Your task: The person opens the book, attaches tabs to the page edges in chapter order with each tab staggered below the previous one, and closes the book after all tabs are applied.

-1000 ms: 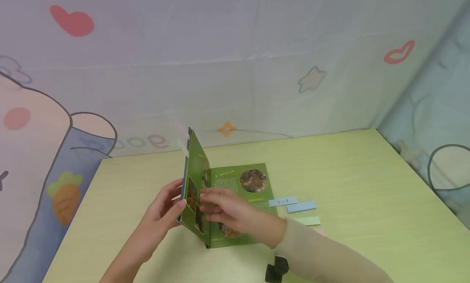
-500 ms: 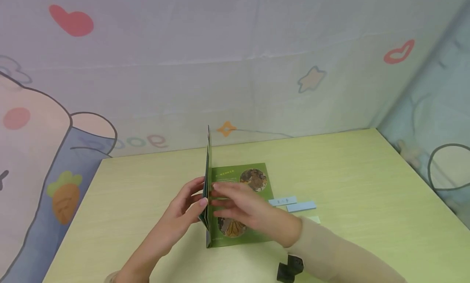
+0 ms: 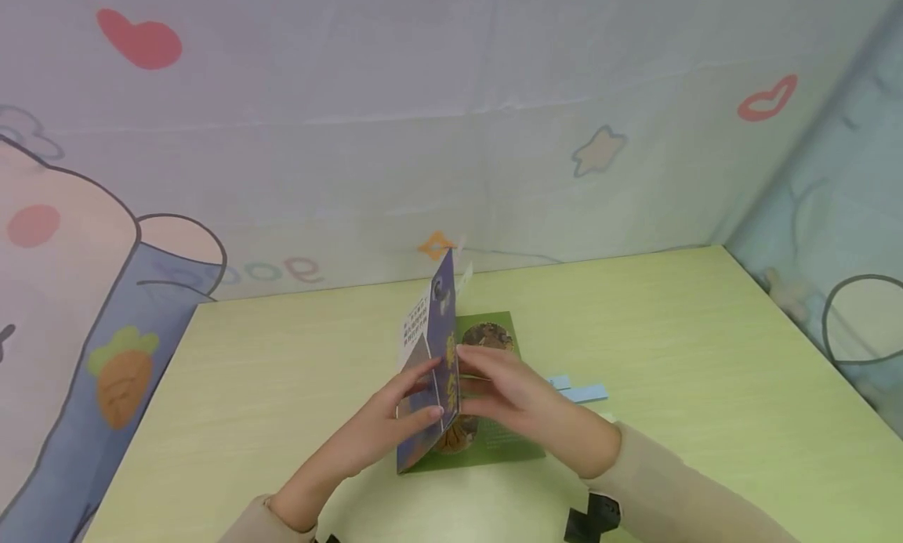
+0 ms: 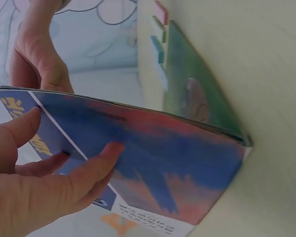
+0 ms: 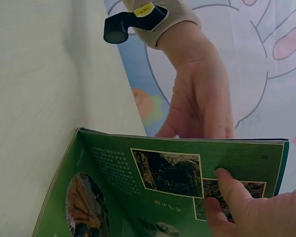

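Observation:
A book (image 3: 441,316) with a blue and purple cover stands part open on the table. Its raised half leans right over a green page (image 3: 511,441) with round pictures. Pale sticky tabs (image 3: 463,278) jut from the raised pages. My left hand (image 3: 384,429) lies against the outer cover, fingers and thumb spread over it in the left wrist view. On the inner side, my right hand (image 3: 518,394) touches the raised green page. The right wrist view shows the fingertips of this hand (image 5: 259,210) on the page's photos (image 5: 170,168).
Blue sticky-note pads (image 3: 584,394) lie right of the book, partly behind my right hand. The left wrist view also shows a green pad (image 4: 158,29) and a red pad (image 4: 161,12). A printed cloth (image 3: 317,135) hangs behind the table (image 3: 705,355).
The raised half of the book has swung from leaning left, through upright, to leaning right, so its outer cover now shows. Both hands have moved right along with it.

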`<state>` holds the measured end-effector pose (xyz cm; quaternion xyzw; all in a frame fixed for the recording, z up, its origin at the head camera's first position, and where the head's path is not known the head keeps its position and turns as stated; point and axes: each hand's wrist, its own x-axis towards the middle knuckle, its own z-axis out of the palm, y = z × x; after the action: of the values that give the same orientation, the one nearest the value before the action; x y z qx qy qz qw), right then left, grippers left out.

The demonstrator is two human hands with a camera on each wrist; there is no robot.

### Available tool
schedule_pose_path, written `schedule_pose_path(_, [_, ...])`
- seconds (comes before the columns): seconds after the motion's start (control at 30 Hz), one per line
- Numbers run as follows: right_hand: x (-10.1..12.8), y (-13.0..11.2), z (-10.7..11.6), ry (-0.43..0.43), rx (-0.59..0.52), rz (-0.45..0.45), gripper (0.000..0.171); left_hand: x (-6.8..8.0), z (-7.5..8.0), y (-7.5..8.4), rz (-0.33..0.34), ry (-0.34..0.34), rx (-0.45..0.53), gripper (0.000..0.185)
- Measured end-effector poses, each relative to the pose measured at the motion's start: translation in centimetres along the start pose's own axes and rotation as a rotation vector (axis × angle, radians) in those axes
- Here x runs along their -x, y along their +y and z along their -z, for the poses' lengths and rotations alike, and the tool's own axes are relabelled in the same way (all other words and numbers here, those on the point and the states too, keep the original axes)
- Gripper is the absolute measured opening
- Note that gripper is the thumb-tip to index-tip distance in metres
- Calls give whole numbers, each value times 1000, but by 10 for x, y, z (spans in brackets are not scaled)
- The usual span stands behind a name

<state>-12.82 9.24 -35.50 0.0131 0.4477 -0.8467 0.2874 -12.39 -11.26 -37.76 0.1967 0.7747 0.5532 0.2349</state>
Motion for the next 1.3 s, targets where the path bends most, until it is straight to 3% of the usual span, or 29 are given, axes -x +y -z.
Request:
schedule_pose_path(0.13, [7,0,15,16,-15,2,52,-9,-5,-13,-28,-49,-43,66])
schedule_pose_path(0.27, [13,3,34,22,5,21,49,-16,-9,-22,-59,-90,-191,66])
schedule_pose_path(0.47, [22,12,63,32,59,31,56,-19,-10,-24,-10,-184,-373,65])
schedule_pose_path(0.63, [27,19,84,73,81,-2,61,-20,-11,-26,-12,-233,-490,63])
schedule_pose_path(1.03, [31,33,109,170,202,-19,60,-20,-20,-29,-90,-175,-706,55])
schedule_pose_path(1.3, [34,38,116,154,210,-9,58,-19,-24,-33,-124,-145,-786,57])
